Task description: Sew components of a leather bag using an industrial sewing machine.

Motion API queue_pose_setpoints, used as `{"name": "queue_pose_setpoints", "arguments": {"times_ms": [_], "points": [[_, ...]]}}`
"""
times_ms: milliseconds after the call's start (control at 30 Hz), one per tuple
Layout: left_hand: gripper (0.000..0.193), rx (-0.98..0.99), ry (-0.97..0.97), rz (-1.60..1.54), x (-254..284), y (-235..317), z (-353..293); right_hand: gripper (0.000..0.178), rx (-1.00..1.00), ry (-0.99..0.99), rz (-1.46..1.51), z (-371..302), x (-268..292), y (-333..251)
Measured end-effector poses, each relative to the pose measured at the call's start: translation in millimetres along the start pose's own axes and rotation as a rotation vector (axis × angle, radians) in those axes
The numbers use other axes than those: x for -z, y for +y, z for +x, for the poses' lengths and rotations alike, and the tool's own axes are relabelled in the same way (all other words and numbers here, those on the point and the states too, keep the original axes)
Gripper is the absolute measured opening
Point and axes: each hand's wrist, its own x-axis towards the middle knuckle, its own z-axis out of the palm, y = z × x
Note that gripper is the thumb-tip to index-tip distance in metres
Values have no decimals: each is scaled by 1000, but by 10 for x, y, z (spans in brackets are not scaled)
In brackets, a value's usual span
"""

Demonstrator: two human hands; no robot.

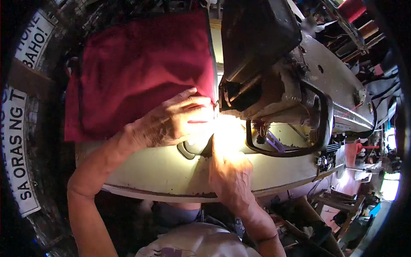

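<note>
A dark red cloth piece point(141, 55) with a dark trim along its right side lies on the left of a pale sewing table point(145, 165). My left hand point(171, 120) is on its lower right corner, fingers bent and pointing right, a bit of red cloth showing between them. To the right stands a sewing machine point(274, 81), its head beside the cloth's trimmed edge. My right hand point(231, 171) reaches up close to the machine's needle area, below the cloth's corner. Strong lamp glare washes out its fingertips and whatever they touch.
A dark looped frame point(291, 152) belonging to the machine arches over the tabletop at right. Signs with printed letters point(21, 158) hang at far left. Cluttered shelves, cloths and a red container point(352, 154) fill the right side. The table's front edge curves above my lap.
</note>
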Motion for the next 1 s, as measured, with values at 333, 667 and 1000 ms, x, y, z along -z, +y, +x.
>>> {"name": "queue_pose_setpoints", "arguments": {"times_ms": [333, 667, 1000], "points": [[24, 10, 28, -21, -27, -100, 48, 52, -24, -13, 133, 74, -11, 57], [39, 155, -57, 127, -145, 178, -47, 36, -46, 65, 96, 233, -52, 25], [37, 149, -21, 72, -104, 106, -28, 32, -210, 272, -99, -353, 284, 1076]]}}
